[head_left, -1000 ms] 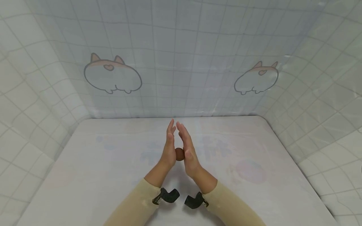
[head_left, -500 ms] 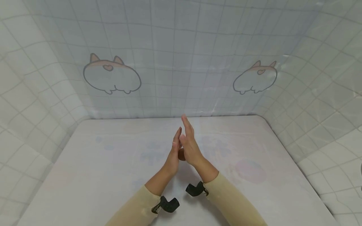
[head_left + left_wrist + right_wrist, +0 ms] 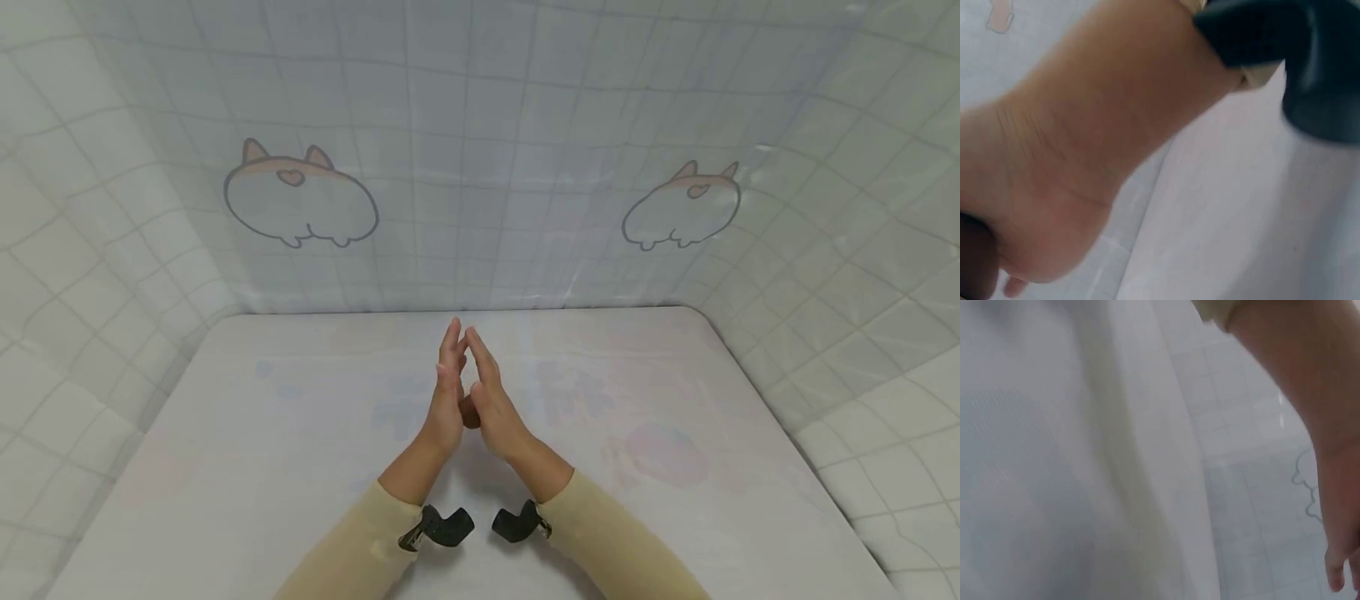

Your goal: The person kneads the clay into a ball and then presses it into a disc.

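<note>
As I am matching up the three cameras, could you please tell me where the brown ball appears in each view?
Head: the brown ball is just below centre, between the left hand and the right hand, partly hidden.
Left wrist: the brown ball is at the bottom left corner, cut off.
Right wrist: it cannot be made out.
Shared landmark: the grid-lined backdrop.

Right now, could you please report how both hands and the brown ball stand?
Left hand and right hand: fingers extended. Brown ball: between them. In the way: hands partly hide it.
</note>
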The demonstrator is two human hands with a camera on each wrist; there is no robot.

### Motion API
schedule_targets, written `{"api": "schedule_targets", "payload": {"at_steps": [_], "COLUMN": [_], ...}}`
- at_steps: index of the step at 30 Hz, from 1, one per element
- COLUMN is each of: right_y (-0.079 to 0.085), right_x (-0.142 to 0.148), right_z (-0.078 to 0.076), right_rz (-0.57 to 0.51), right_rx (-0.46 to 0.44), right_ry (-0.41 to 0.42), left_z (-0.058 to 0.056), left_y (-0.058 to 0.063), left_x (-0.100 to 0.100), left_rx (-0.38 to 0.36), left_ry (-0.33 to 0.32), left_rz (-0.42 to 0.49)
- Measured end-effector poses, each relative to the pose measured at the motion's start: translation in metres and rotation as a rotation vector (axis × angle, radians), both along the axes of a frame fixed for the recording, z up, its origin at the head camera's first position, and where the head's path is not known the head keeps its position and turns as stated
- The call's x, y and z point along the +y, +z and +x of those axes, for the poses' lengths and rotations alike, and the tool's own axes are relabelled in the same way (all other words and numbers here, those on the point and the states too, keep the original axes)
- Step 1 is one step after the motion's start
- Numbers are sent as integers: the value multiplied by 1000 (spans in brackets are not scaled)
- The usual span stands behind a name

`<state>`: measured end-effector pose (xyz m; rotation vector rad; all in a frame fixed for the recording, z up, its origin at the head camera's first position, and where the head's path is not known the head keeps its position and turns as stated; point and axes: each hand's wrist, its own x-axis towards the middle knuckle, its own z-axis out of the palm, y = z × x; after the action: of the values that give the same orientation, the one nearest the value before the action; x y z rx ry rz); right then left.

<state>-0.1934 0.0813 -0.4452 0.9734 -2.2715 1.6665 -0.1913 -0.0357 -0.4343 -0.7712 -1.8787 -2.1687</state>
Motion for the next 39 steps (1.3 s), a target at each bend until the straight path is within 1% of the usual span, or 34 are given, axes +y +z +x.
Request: {"api": "schedule_targets", "payload": {"at_steps": [4,7,10,12,15,16,19,23,27,30,35,39], "right_y": [-1,0,5,9,15,16,18,16,14,12,1,-9], "right_x": [-3,-4,-4,-4,-1,0,2,5,7,8,9,8], "right_z": [6,7,7,6,2,1,-5,-12,-16,-20,-25,-26], "right_rz": [-69,-114,-152,-178,-187,-185,-152,-124,-120,-112,-85,-44], "right_rx": [91,126,158,179,201,200,179,97,-16,-72,-132,-141], "right_ry": [57,77,73,64,26,8,-52,-97,-124,-139,-124,-74], "left_z": [-5,-10,-13,-13,-11,-10,-7,-2,3,4,4,3], "left_y": [-2,-3,-6,-8,-11,-12,-15,-16,-14,-13,-14,-11], "left_x": [-2,-3,-3,-3,-1,-1,1,2,2,2,2,2], "left_rx": [-78,-123,-173,-218,-275,-283,-268,-229,-223,-206,-163,-130], "left_ry": [36,51,38,12,-25,-33,-56,-63,-84,-116,-145,-118], "left_rz": [-38,-82,-141,-178,-230,-247,-291,-327,-298,-232,-100,-16]}}
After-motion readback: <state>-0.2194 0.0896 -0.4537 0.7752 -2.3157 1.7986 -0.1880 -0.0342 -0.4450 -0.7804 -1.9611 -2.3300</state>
